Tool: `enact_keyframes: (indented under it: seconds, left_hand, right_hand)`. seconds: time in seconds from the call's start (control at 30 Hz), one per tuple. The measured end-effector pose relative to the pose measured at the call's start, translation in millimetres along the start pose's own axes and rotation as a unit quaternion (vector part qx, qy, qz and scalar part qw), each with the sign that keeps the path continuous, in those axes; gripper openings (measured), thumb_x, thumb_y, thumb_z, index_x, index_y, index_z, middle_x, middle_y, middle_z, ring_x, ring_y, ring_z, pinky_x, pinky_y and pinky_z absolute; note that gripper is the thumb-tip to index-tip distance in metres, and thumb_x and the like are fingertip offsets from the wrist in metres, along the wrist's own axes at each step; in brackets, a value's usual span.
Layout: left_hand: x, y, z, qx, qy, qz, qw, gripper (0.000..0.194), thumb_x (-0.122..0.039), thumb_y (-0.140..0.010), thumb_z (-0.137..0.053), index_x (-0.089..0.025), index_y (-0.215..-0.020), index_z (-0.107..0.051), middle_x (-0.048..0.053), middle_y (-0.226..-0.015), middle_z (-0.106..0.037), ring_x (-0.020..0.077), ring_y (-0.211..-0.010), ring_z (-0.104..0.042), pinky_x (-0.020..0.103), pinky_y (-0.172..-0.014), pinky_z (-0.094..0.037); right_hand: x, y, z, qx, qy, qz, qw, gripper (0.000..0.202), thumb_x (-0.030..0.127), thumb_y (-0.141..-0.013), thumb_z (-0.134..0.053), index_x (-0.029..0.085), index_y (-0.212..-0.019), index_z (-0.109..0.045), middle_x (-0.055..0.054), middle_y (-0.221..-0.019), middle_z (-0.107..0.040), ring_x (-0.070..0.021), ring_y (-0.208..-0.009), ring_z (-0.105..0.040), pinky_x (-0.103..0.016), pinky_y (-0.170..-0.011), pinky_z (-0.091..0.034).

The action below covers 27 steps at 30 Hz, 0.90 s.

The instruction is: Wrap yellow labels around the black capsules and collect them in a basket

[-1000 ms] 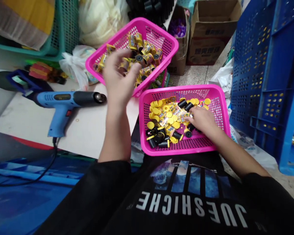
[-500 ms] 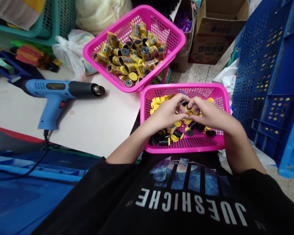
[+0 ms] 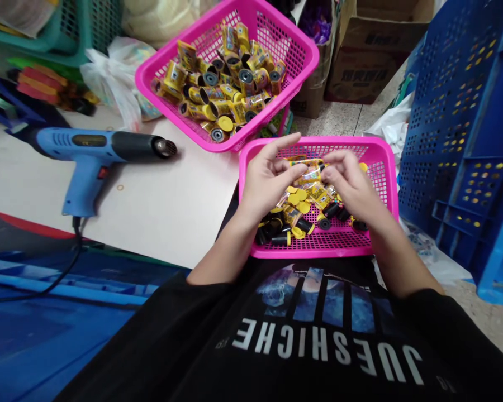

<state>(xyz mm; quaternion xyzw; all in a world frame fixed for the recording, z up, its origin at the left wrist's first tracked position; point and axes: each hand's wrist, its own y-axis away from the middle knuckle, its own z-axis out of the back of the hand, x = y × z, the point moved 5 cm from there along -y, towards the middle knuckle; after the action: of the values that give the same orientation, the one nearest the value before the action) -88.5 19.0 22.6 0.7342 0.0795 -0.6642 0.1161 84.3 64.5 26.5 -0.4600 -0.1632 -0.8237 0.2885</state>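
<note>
Above the front pink basket (image 3: 318,252), my left hand (image 3: 262,181) pinches a clear plastic sleeve (image 3: 311,174) with yellow print between thumb and fingers; its index finger sticks out. Thumb and fingers of my right hand (image 3: 352,181) close on the sleeve's right end, where a small dark part shows; I cannot make out what that is. Beneath my hands lie more printed sleeves (image 3: 318,195), loose yellow caps (image 3: 304,207) and several black canisters (image 3: 281,239), some with yellow caps on. Small coloured beads show near the right hand.
A second pink basket (image 3: 184,124), behind and to the left, holds many yellow-wrapped canisters (image 3: 224,92). A blue heat gun (image 3: 84,167) lies on the white table (image 3: 167,206), its cord trailing forward. Blue crates (image 3: 448,145) stand at the right, cardboard boxes (image 3: 360,61) at the back.
My hands have moved apart, and the printed sleeve between them is now in plain view. The left index finger has stretched out. The camera view has shifted slightly.
</note>
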Motion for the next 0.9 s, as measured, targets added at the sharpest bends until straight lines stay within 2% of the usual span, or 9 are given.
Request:
enact_keyframes:
  seconds: [0.07, 0.13, 0.17, 0.23, 0.33, 0.43, 0.57, 0.73, 0.9]
  left_hand:
    - [3, -1, 7.3, -0.024, -0.003, -0.008, 1.000, 0.040, -0.044, -0.070, -0.090, -0.020, -0.100, -0.079, 0.002, -0.079, -0.076, 0.0158, -0.072, -0.073, 0.025, -0.065, -0.059]
    - [6, 0, 12.4, -0.044, 0.003, -0.003, 0.999, 0.038, -0.048, -0.070, -0.089, -0.018, -0.092, -0.081, 0.004, -0.084, -0.079, 0.0172, -0.074, -0.074, 0.026, -0.065, -0.061]
    - [8, 0, 14.1, -0.052, 0.006, 0.004, 0.999, 0.038, -0.050, -0.070, -0.088, -0.018, -0.091, -0.082, 0.005, -0.086, -0.080, 0.0176, -0.075, -0.075, 0.026, -0.065, -0.061]
    - [11, 1, 15.9, -0.058, 0.013, 0.018, 0.998, 0.038, -0.051, -0.070, -0.088, -0.019, -0.090, -0.083, 0.006, -0.087, -0.081, 0.0177, -0.075, -0.075, 0.026, -0.064, -0.061]
    - [15, 2, 16.4, -0.045, 0.037, 0.032, 0.998, 0.034, -0.049, -0.070, -0.089, -0.020, -0.087, -0.084, 0.006, -0.090, -0.082, 0.0167, -0.073, -0.074, 0.025, -0.062, -0.061]
    - [21, 2, 15.0, -0.017, 0.060, 0.045, 0.997, 0.034, -0.050, -0.069, -0.089, -0.021, -0.086, -0.084, 0.007, -0.090, -0.082, 0.0160, -0.071, -0.074, 0.024, -0.060, -0.060]
    - [27, 3, 10.1, 0.002, 0.069, 0.072, 0.995, 0.035, -0.051, -0.067, -0.090, -0.021, -0.084, -0.084, 0.007, -0.087, -0.082, 0.0157, -0.067, -0.073, 0.025, -0.059, -0.060]
    - [24, 6, 1.4, 0.006, 0.055, 0.082, 0.995, 0.040, -0.054, -0.065, -0.090, -0.021, -0.087, -0.084, 0.007, -0.087, -0.082, 0.0160, -0.066, -0.072, 0.026, -0.058, -0.060]
    - [19, 8, -7.1, 0.050, 0.020, 0.088, 0.995, 0.037, -0.054, -0.068, -0.088, -0.022, -0.087, -0.084, 0.007, -0.092, -0.082, 0.0172, -0.071, -0.074, 0.025, -0.056, -0.059]
  right_hand:
    - [-7, 11, -25, 0.086, 0.177, -0.030, 0.980, 0.040, 0.050, -0.103, -0.045, 0.018, -0.101, -0.069, -0.011, -0.101, -0.067, -0.0287, -0.104, -0.060, -0.047, -0.093, -0.046]
    - [-17, 27, -55, 0.192, 0.322, -0.046, 0.926, 0.038, 0.049, -0.096, -0.059, 0.014, -0.094, -0.074, -0.018, -0.114, -0.068, -0.0379, -0.118, -0.056, -0.054, -0.101, -0.042]
    - [-22, 34, -67, 0.226, 0.359, -0.046, 0.904, 0.037, 0.047, -0.092, -0.065, 0.012, -0.097, -0.075, -0.020, -0.119, -0.067, -0.0410, -0.122, -0.053, -0.056, -0.103, -0.040]
    - [-27, 42, -81, 0.244, 0.376, -0.033, 0.893, 0.034, 0.040, -0.087, -0.072, 0.010, -0.101, -0.075, -0.022, -0.122, -0.067, -0.0423, -0.125, -0.053, -0.056, -0.104, -0.040]
    - [-33, 42, -67, 0.202, 0.274, -0.058, 0.939, 0.026, 0.030, -0.084, -0.071, 0.013, -0.103, -0.071, -0.016, -0.104, -0.073, -0.0340, -0.105, -0.065, -0.049, -0.094, -0.049]
    - [-32, 34, -23, 0.097, 0.019, -0.103, 0.990, 0.029, 0.034, -0.085, -0.071, 0.020, -0.110, -0.067, -0.008, -0.098, -0.075, -0.0236, -0.083, -0.069, -0.041, -0.078, -0.055]
    - [-20, 26, 31, -0.085, -0.240, -0.032, 0.967, 0.037, 0.041, -0.083, -0.078, 0.027, -0.114, -0.066, -0.005, -0.115, -0.074, -0.0209, -0.104, -0.071, -0.038, -0.090, -0.057]
    - [-15, 23, 30, -0.071, -0.276, -0.007, 0.958, 0.037, 0.037, -0.075, -0.088, 0.026, -0.103, -0.067, -0.002, -0.099, -0.075, -0.0172, -0.090, -0.072, -0.033, -0.083, -0.059]
    - [-23, 26, 26, -0.068, -0.196, 0.013, 0.978, 0.038, 0.040, -0.078, -0.085, 0.024, -0.109, -0.070, -0.006, -0.109, -0.074, -0.0205, -0.094, -0.072, -0.040, -0.089, -0.059]
